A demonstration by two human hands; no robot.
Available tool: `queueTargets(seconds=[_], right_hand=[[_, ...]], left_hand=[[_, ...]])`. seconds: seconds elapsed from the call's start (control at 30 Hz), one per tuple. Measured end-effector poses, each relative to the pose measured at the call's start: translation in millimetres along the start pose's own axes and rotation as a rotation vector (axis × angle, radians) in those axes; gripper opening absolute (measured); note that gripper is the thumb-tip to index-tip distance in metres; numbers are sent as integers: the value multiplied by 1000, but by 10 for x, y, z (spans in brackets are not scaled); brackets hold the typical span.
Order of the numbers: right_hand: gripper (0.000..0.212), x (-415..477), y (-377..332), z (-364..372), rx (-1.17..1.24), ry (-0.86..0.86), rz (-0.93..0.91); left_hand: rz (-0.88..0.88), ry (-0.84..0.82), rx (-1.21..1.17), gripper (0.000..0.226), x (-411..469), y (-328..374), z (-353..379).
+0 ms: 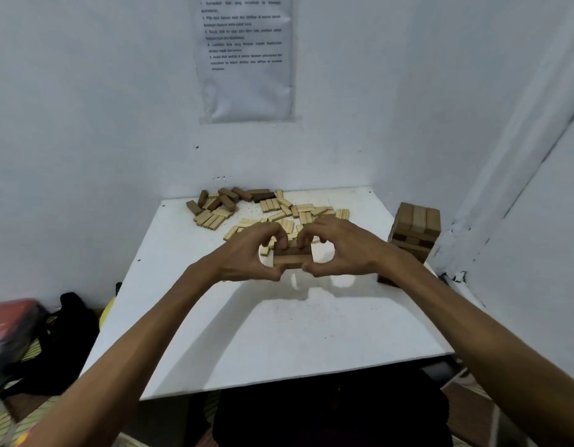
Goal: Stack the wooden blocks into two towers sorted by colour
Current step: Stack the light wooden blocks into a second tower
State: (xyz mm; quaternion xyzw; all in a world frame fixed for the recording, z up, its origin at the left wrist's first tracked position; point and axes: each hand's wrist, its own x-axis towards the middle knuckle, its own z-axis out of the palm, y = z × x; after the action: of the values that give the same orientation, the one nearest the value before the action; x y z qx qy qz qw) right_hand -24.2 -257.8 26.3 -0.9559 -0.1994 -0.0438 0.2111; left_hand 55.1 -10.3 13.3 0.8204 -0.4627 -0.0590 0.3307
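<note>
1. Where both hands meet above the table point(279, 333), they hold a small bundle of brown blocks point(292, 255), its long axis running left to right, level with the table's near edge.
2. Left hand point(247, 253) curls around the bundle's left end, thumb below and fingers over the top; right hand point(340, 250) clamps the right end the same way.
3. How many blocks are in the bundle cannot be told; a paler face shows in front and a darker one above.
4. Beyond the bundle lies a loose heap of pale blocks point(298, 212), pointing every way, with dark blocks point(227, 198) scattered at its far left.
5. Right of the bundle stands a brown tower point(414, 230), its top layer's blocks pointing away from the person.
6. White walls close the table in; a printed sheet point(245, 56) hangs behind the heap.
7. Left of the table, on the floor, lies a black bag point(69, 333).
</note>
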Motion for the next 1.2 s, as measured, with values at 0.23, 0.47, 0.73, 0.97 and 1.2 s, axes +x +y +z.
queueTargets(seconds=[0.23,0.47,0.73,0.97,1.2], right_hand=[[39,-182,79,-603,-87,85,68],[43,-552,325,-1053,-147,134,186],[45,-1008,665,-1226,-114,183,329],[46,-1248,861,-1235,-114,192,406],[47,-1269,913,-1241,-109,190,423]], left_hand=[[130,-33,12,38,567,352,-202],[222,-128,9,38,1243,683,-106],[328,-202,25,38,1819,967,224],[348,-252,19,39,2061,1085,449],[351,-250,22,37,2160,1032,526]])
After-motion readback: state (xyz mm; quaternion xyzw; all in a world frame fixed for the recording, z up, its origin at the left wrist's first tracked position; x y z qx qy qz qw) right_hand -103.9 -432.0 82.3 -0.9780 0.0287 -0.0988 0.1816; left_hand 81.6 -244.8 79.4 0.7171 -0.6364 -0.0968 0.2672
